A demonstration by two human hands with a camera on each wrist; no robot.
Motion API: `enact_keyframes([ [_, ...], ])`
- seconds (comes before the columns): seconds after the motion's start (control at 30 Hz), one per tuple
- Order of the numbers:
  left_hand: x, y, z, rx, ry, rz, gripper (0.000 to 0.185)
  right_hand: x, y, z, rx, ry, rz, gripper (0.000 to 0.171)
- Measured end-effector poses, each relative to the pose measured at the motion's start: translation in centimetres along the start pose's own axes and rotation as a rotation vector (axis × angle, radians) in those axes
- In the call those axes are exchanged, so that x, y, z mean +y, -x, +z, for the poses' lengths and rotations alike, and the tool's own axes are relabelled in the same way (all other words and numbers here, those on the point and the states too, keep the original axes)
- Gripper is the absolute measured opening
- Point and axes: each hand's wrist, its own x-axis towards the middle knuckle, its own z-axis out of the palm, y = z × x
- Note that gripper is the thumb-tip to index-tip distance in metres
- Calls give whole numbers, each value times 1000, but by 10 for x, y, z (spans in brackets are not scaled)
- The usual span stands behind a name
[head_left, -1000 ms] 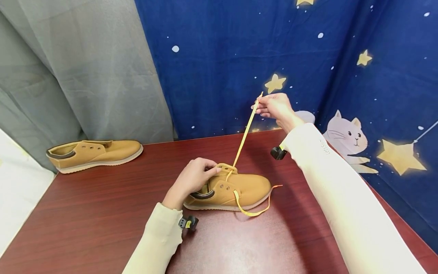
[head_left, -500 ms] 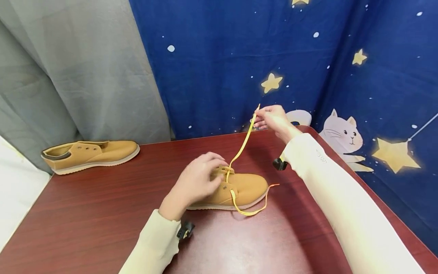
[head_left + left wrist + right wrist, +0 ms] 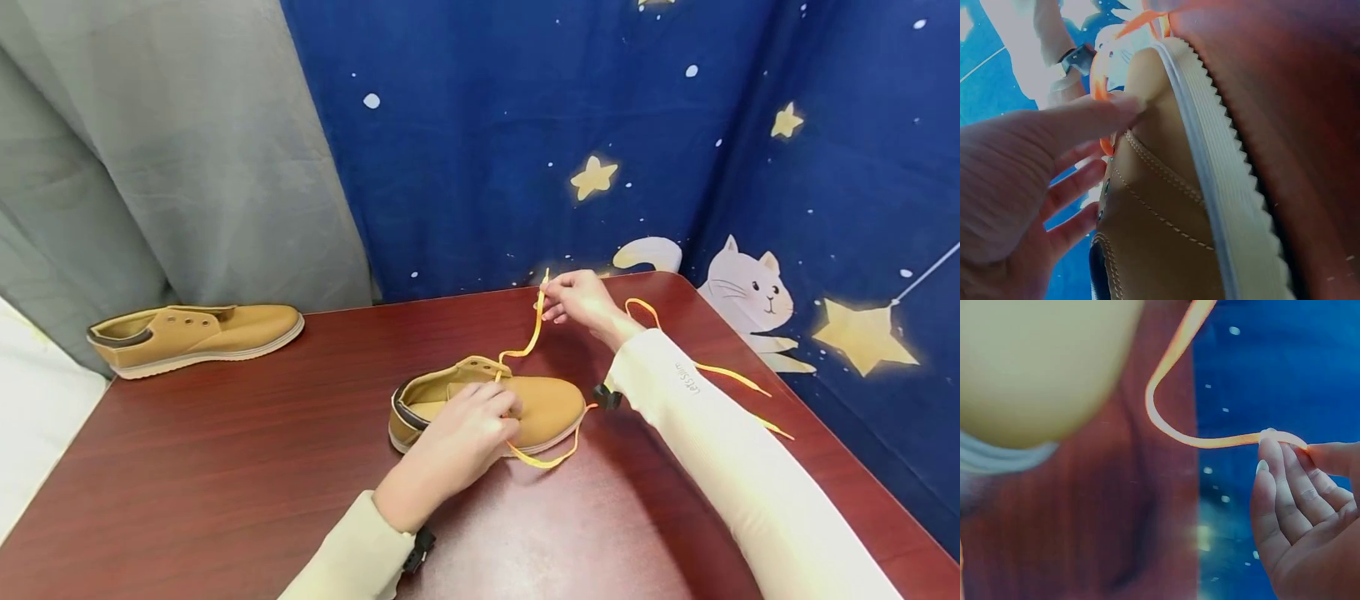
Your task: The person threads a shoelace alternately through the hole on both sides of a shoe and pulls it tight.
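Observation:
A tan lace-up shoe point(image 3: 551, 408) stands on the table, toe to the right, its flaps spread. A yellow-orange shoelace point(image 3: 534, 337) rises from its eyelets, and my right hand point(image 3: 581, 302) pinches it just below the tip, above the table's back edge. Slack curves through the lace point(image 3: 1210, 442) in the right wrist view. My left hand point(image 3: 468, 425) is over the shoe's near eyelet flap. Its thumb point(image 3: 1113, 112) crosses the near lace end point(image 3: 1100, 75) in the left wrist view; I cannot tell whether the fingers grip it. That end loops beside the toe.
A second tan shoe point(image 3: 195, 333), unlaced, stands at the back left of the table point(image 3: 225, 483). Another yellow lace point(image 3: 731, 377) lies on the right, partly under my right sleeve point(image 3: 697, 417). Grey and blue star-patterned curtains point(image 3: 480, 150) hang behind the table.
My right hand has come down and slightly left with the lace, which has gone from taut to slack. My left hand has left the far flap and moved toward the near eyelets.

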Motion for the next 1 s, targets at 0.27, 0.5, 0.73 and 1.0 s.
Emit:
enact_keyframes([
  [0.27, -4, 8, -2, 71, 94, 60, 13, 25, 9, 22, -48, 154, 6, 29],
  [0.5, -3, 11, -3, 23, 43, 68, 7, 39, 51, 39, -50, 580, -217, 79],
  [0.73, 1, 12, -4, 17, 7, 78, 7, 49, 80, 45, -87, 474, -267, 70],
  [1.0, 6, 22, -11, 14, -12, 80, 7, 53, 79, 49, -118, 519, -315, 53],
])
